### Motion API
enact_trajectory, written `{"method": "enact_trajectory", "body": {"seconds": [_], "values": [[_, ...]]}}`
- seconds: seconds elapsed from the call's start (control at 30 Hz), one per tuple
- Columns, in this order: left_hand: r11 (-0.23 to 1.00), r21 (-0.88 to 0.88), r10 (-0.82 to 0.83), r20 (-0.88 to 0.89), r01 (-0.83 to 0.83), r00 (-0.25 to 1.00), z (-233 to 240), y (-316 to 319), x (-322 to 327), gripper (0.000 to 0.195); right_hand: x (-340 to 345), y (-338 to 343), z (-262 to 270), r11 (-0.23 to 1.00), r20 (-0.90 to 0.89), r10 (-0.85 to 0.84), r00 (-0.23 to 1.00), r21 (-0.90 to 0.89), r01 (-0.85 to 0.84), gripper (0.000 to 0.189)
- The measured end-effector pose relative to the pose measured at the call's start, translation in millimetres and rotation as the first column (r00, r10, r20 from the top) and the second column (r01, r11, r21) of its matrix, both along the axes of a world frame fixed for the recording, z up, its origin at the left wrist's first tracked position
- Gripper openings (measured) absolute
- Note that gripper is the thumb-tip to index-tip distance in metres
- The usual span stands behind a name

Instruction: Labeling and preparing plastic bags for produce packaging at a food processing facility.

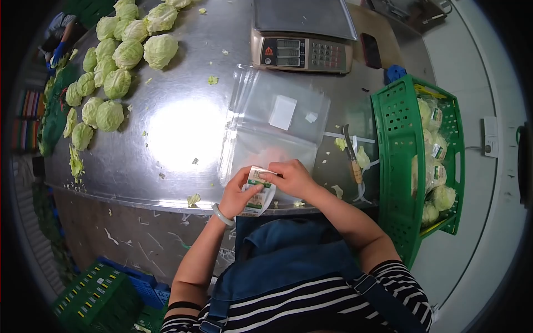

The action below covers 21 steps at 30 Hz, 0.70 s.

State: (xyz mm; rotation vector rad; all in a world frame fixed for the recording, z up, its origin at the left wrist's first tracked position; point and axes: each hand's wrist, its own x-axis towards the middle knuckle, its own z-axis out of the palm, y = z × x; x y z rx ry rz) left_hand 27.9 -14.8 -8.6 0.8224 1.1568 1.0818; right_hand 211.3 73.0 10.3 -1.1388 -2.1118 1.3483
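Observation:
My left hand (238, 192) grips a strip of printed labels (255, 197) on white backing, its thumb across the front. At the strip's upper end, my right hand (292, 178) pinches with thumb and index finger; a small dark bit shows by its fingertips. Just beyond my hands lie clear plastic bags (272, 143) in overlapping stacks on the steel table (183, 91). A stack of small white slips (283, 112) rests on the bags, with a crumpled white piece (311, 117) beside it. Whether a label is peeled loose cannot be seen.
Heads of cabbage (128, 54) cover the table's left side. A digital scale (302, 52) and a dark phone (370, 50) are at the back. To the right are a curved knife (352, 154) and a green crate (397, 166) of bagged cabbages. A person's blue-gloved hand (57, 54) shows far left.

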Motion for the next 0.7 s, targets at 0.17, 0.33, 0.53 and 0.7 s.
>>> {"method": "enact_trajectory", "body": {"seconds": [0.17, 0.33, 0.53, 0.7], "values": [[0.988, -0.142, 0.01, -0.335, -0.061, 0.942, -4.4, 0.5, -4.0, 0.018, -10.5, 1.7, 9.3, 0.97, -0.202, -0.199, 0.959, 0.097, 0.222, 0.015], [0.96, -0.271, -0.074, 0.001, 0.071, 0.997, -2.8, -13.0, -9.7, 0.025, -11.5, 13.8, -7.1, 0.946, -0.178, -0.263, 0.948, -0.238, 0.218, 0.015], [0.935, -0.354, -0.031, -0.128, -0.016, 0.991, -29.9, -19.4, -39.7, 0.027, 6.6, 37.3, -57.9, 0.828, 0.014, -0.494, 0.87, -0.298, 0.475, 0.021], [0.954, -0.282, 0.041, -0.212, -0.101, 0.977, -56.9, -20.7, -32.0, 0.027, 4.9, 25.5, -71.8, 0.902, 0.356, -0.177, 0.918, 0.432, 0.006, 0.033]]}}
